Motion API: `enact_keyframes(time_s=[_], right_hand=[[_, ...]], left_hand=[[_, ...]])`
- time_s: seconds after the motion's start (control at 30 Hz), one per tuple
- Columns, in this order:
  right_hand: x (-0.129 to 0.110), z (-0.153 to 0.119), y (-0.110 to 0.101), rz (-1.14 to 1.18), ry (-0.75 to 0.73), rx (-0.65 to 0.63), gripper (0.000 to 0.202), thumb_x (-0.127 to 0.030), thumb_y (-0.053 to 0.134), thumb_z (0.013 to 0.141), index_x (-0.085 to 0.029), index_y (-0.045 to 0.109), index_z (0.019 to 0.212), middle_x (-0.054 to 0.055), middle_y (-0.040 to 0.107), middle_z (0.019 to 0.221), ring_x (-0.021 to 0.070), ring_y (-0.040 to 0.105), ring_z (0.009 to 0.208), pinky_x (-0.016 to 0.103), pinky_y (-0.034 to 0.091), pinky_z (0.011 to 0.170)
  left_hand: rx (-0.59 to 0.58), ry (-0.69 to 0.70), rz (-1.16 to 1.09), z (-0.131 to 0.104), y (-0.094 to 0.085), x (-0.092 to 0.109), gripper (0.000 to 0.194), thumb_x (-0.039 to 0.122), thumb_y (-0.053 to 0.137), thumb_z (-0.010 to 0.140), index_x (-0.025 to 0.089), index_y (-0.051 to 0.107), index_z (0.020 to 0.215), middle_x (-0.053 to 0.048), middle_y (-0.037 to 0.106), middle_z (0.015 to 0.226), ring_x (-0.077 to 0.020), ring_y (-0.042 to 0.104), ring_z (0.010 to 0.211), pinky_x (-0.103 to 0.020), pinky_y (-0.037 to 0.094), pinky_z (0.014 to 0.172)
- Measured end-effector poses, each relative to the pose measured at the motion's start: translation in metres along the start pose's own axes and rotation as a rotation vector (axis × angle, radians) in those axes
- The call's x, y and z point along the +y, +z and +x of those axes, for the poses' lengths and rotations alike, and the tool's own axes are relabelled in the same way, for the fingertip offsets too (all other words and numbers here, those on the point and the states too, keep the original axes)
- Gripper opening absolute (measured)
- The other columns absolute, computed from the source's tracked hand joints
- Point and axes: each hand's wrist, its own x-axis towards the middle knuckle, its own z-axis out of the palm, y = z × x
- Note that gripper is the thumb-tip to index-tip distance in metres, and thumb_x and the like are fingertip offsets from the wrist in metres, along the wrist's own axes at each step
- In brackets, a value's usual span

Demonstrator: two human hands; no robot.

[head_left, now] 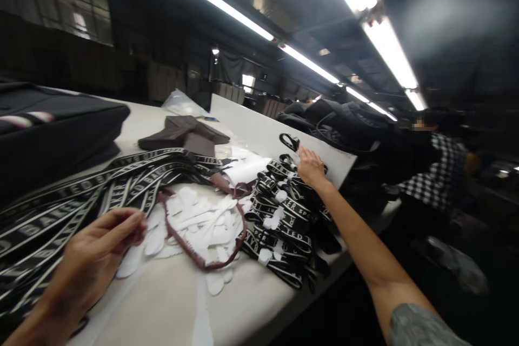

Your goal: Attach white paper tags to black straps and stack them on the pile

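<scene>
My right hand [311, 167] reaches to the far end of a pile of folded black straps [284, 216] with white lettering. A folded black strap [288, 142] loops out beside its fingers, which are closed on it. White paper tabs [274, 218] are wrapped around several bundles in the pile. My left hand [91, 257] is raised at the left with thumb and fingers pinched together; whatever they may hold is hidden. Behind it, long loose lettered straps [121, 178] spread over the table. White rounded paper pieces [203, 221] lie in a heap within a dark red band [194, 260].
A dark bag [52, 124] stands at the left. Brown folded pieces [184, 132] and a clear plastic bag [184, 102] lie farther back. A white board [259, 124] edges the table [162, 303], with black bags [332, 119] beyond. A person in a checked shirt [430, 173] is at right.
</scene>
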Motion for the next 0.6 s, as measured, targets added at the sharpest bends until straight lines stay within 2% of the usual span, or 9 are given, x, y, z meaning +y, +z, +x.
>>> enact_keyframes(time_s=[0.03,0.07,0.13,0.2,0.27,0.33,0.4,0.47,0.6], right_hand=[[0.005,0.001,0.007,0.003,-0.035,-0.085,0.042,-0.011,0.043,0.093,-0.007,0.058,0.132,0.019,0.06,0.133,0.0274,0.054,0.127,0.036,0.036,0.111],[0.008,0.003,0.013,0.008,-0.065,-0.152,0.035,-0.01,0.046,0.09,-0.008,0.067,0.118,0.018,0.068,0.12,0.028,0.061,0.117,0.036,0.041,0.106],[0.006,0.01,0.02,0.012,-0.089,-0.216,0.03,-0.008,0.047,0.086,-0.007,0.073,0.101,0.02,0.072,0.104,0.0317,0.066,0.104,0.04,0.046,0.098],[-0.008,0.017,0.02,0.012,-0.097,-0.195,0.034,-0.008,0.044,0.086,-0.008,0.073,0.104,0.022,0.071,0.108,0.0347,0.067,0.104,0.044,0.047,0.095],[-0.036,0.019,0.013,0.117,-0.136,-0.093,0.039,-0.01,0.043,0.089,-0.012,0.071,0.116,0.017,0.068,0.121,0.0329,0.065,0.111,0.045,0.046,0.1],[-0.079,0.011,0.006,0.384,-0.252,-0.058,0.038,-0.015,0.044,0.093,-0.018,0.07,0.121,0.01,0.066,0.127,0.0267,0.064,0.115,0.039,0.048,0.103],[-0.132,-0.002,0.004,0.718,-0.433,-0.196,0.033,-0.022,0.047,0.095,-0.019,0.071,0.118,0.007,0.069,0.124,0.0214,0.066,0.11,0.033,0.055,0.095],[-0.191,-0.013,0.01,0.88,-0.599,-0.334,0.031,-0.027,0.05,0.096,-0.02,0.071,0.118,0.006,0.069,0.122,0.0191,0.068,0.105,0.031,0.058,0.087],[-0.295,-0.01,0.032,0.58,-0.769,-0.166,0.034,-0.02,0.047,0.096,-0.024,0.067,0.123,0.004,0.057,0.14,0.0198,0.064,0.113,0.032,0.054,0.096]], left_hand=[[0.014,-0.066,-0.054,-0.006,0.005,0.009,0.038,0.041,0.089,0.053,0.019,0.07,0.078,-0.003,0.066,0.07,-0.014,0.058,0.066,-0.02,0.05,0.057],[0.049,-0.063,-0.099,-0.009,0.01,0.017,0.041,0.04,0.09,0.048,0.017,0.069,0.074,-0.002,0.064,0.066,-0.0118,0.055,0.061,-0.018,0.047,0.055],[0.097,-0.051,-0.12,-0.01,0.014,0.024,0.043,0.04,0.088,0.049,0.014,0.066,0.075,-0.002,0.062,0.065,-0.0096,0.052,0.059,-0.018,0.045,0.055],[0.213,-0.044,-0.091,-0.005,0.01,0.022,0.044,0.04,0.084,0.05,0.013,0.064,0.077,-0.003,0.062,0.064,-0.0102,0.052,0.057,-0.019,0.042,0.052],[0.335,-0.018,-0.069,0.0,0.004,0.018,0.043,0.04,0.08,0.053,0.012,0.062,0.08,-0.003,0.062,0.065,-0.0103,0.052,0.056,-0.019,0.04,0.051],[0.43,0.005,-0.06,0.004,-0.002,0.015,0.041,0.039,0.076,0.055,0.012,0.061,0.082,-0.002,0.062,0.066,-0.0099,0.052,0.055,-0.019,0.04,0.05],[0.488,0.017,-0.056,0.006,-0.006,0.013,0.04,0.038,0.073,0.056,0.012,0.06,0.083,-0.002,0.062,0.066,-0.0098,0.051,0.055,-0.019,0.04,0.05],[0.513,0.026,-0.055,0.006,-0.007,0.013,0.039,0.038,0.071,0.057,0.012,0.06,0.083,-0.002,0.062,0.066,-0.0099,0.052,0.055,-0.019,0.039,0.05],[0.503,0.028,-0.054,0.005,-0.006,0.012,0.037,0.038,0.071,0.058,0.012,0.06,0.082,-0.003,0.062,0.065,-0.0104,0.051,0.054,-0.02,0.039,0.049]])
